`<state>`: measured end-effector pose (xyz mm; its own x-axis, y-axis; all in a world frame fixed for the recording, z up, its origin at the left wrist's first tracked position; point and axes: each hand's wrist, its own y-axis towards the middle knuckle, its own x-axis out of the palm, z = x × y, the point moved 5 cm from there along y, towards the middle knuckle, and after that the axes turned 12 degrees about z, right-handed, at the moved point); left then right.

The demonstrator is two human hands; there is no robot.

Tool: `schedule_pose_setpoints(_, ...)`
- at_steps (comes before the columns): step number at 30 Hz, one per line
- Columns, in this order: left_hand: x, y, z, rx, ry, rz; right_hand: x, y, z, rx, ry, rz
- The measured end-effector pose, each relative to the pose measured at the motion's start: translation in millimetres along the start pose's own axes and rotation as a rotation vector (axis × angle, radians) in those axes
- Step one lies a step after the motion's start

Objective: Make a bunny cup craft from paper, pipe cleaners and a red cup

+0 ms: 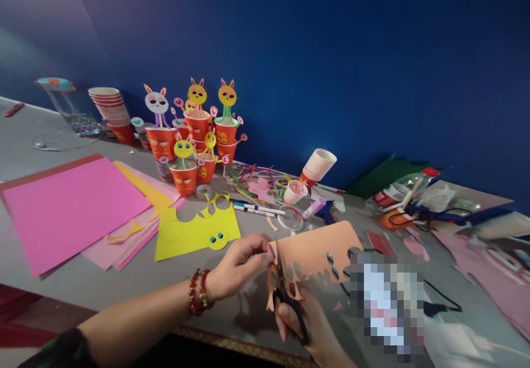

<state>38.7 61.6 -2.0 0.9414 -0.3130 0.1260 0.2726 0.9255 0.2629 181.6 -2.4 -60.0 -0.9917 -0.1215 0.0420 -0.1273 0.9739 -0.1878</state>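
Note:
My left hand [244, 264], with red bead bracelets on its wrist, pinches the left end of a sheet of peach paper [321, 246]. A small purple patch [271, 248] shows by the fingertips. My right hand [304, 318] has its fingers through the handles of a pair of black-handled scissors [284, 288]. The blades point away from me and lie at the paper's left edge, close to my left fingertips. Along its near edge the sheet has several cut-out gaps, with ragged strips hanging down. Whether the blades are parted is hard to see.
Yellow paper [174, 235] with a round face [218, 239] lies left of my hands, beside pink sheets [78, 208]. Red cups with paper animals [184, 177] stand behind. Markers [259, 209], a glue stick [314, 208], tape [290, 218] and a bottle [399, 188] are farther back.

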Motion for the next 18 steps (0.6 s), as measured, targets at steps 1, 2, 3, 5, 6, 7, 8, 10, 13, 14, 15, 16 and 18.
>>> schedule_pose_setpoints(1,-0.7,0,0,0.007,0.018,0.01,1,-4,-1,0.041,0.003,-0.044)
schedule_pose_setpoints(2,-1.4,0,1,0.019,0.039,0.024,0,-10,-1,0.097,0.004,-0.094)
schedule_pose_setpoints(3,-2.0,0,1,0.036,0.062,0.034,-1,-16,-1,0.155,0.01,-0.136)
schedule_pose_setpoints(5,-2.7,0,3,0.074,0.104,0.05,-6,-29,-4,0.252,0.001,-0.191)
schedule_pose_setpoints(6,-2.8,1,4,0.088,0.118,0.053,-10,-35,-6,0.278,-0.016,-0.202)
schedule_pose_setpoints(7,-2.8,1,4,0.095,0.128,0.054,-14,-40,-9,0.289,-0.034,-0.197)
schedule_pose_setpoints(8,-2.9,1,4,0.095,0.132,0.053,-19,-44,-14,0.287,-0.064,-0.177)
schedule_pose_setpoints(10,-2.8,2,3,0.077,0.126,0.047,-27,-48,-24,0.273,-0.167,-0.113)
schedule_pose_setpoints(13,-2.0,1,1,0.052,0.086,0.017,-32,-48,-37,0.316,-0.324,-0.097)
schedule_pose_setpoints(14,-1.4,0,1,0.049,0.071,0.004,-32,-46,-41,0.33,-0.349,-0.097)
schedule_pose_setpoints(15,-0.9,0,1,0.049,0.059,-0.006,-31,-44,-45,0.338,-0.361,-0.1)
schedule_pose_setpoints(16,-0.4,-1,2,0.05,0.051,-0.016,-29,-41,-49,0.338,-0.366,-0.11)
schedule_pose_setpoints(18,0.5,-2,3,0.052,0.044,-0.033,-24,-35,-55,0.314,-0.37,-0.136)
